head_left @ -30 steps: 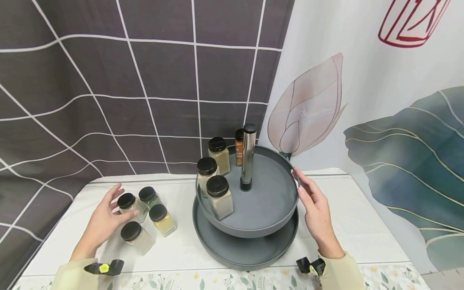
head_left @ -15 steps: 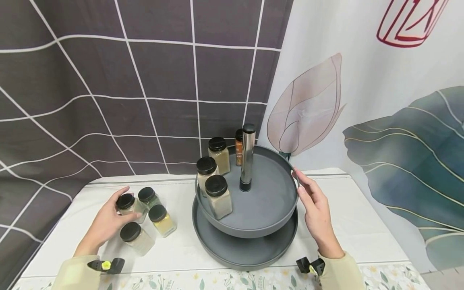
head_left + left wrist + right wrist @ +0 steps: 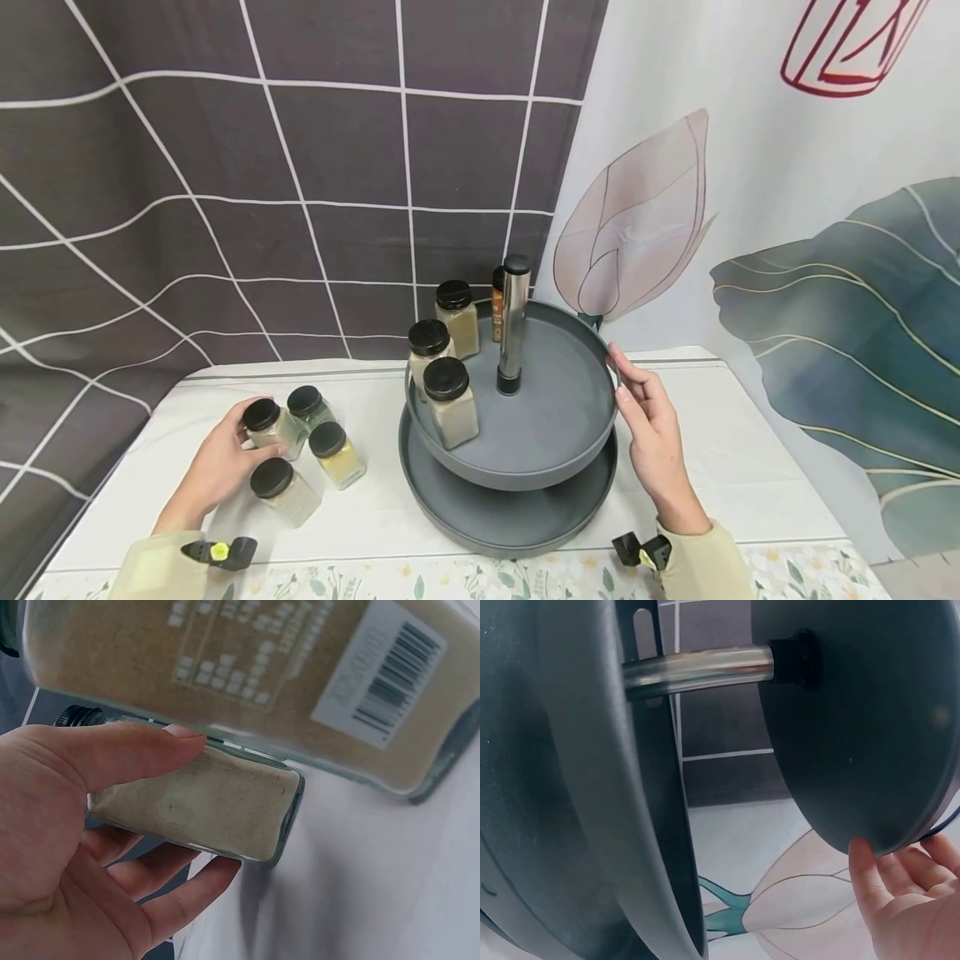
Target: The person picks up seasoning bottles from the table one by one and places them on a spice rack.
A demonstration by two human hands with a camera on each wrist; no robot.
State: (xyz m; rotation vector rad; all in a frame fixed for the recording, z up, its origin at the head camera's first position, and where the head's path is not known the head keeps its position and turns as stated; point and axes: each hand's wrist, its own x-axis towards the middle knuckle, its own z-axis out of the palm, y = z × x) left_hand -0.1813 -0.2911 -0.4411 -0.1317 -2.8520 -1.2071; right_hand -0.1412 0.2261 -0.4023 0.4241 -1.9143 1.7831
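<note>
My left hand (image 3: pixel 216 467) grips a square glass spice jar (image 3: pixel 281 433) with a black lid, at the left of the table. In the left wrist view, the thumb lies across the pale powder-filled jar (image 3: pixel 225 799) and the fingers curl beneath it. At the right, my right hand (image 3: pixel 656 442) holds the rim of the upper tier of a grey two-tier turntable rack (image 3: pixel 555 417). The right wrist view has the thumb against the tier's underside (image 3: pixel 855 765), with the other fingers at its edge. On the upper tier stand several black-lidded jars (image 3: pixel 453 417) and a slim orange bottle (image 3: pixel 497 312), partly behind the post.
Close to the held jar stand a green-filled jar (image 3: pixel 311 408), a yellow-filled jar (image 3: pixel 337 458) and a pale-filled jar (image 3: pixel 288 496). A metal post (image 3: pixel 514 325) rises from the upper tier. The lower tier (image 3: pixel 517 525) sits on the white tabletop (image 3: pixel 735 467).
My left hand has closed its fingers and thumb round the spice jar. The upper tier has turned slightly, carrying its jars and the orange bottle a little clockwise. My right hand stays at the rim.
</note>
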